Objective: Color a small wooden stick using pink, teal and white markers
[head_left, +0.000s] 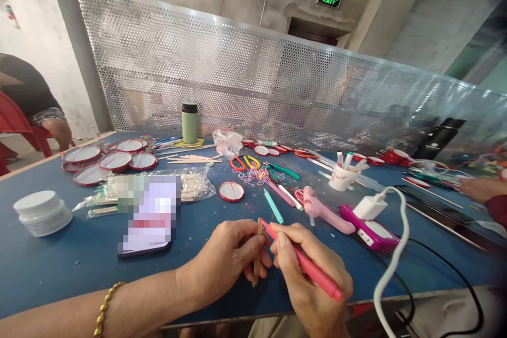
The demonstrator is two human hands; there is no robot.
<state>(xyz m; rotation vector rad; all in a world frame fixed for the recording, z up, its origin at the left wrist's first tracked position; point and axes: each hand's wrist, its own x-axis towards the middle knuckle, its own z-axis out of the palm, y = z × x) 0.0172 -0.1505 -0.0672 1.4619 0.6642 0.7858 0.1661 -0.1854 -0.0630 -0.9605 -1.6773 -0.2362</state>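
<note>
My left hand (237,251) is closed around a narrow wooden stick (257,259), held nearly upright near the table's front edge. In my right hand (312,274) is a red marker (312,266), gripped like a pen, its tip at the top end of the stick. Just beyond my hands lies a teal marker (273,206). A small round disc with a red rim (231,191) rests on the blue table behind my left hand.
A phone (150,216) and a white jar (43,213) stand at left. Right are a pink glue gun (325,211), a purple power strip (370,228) with a white cable (396,259), and a cup of markers (343,177). Another person's hand (477,189) is far right.
</note>
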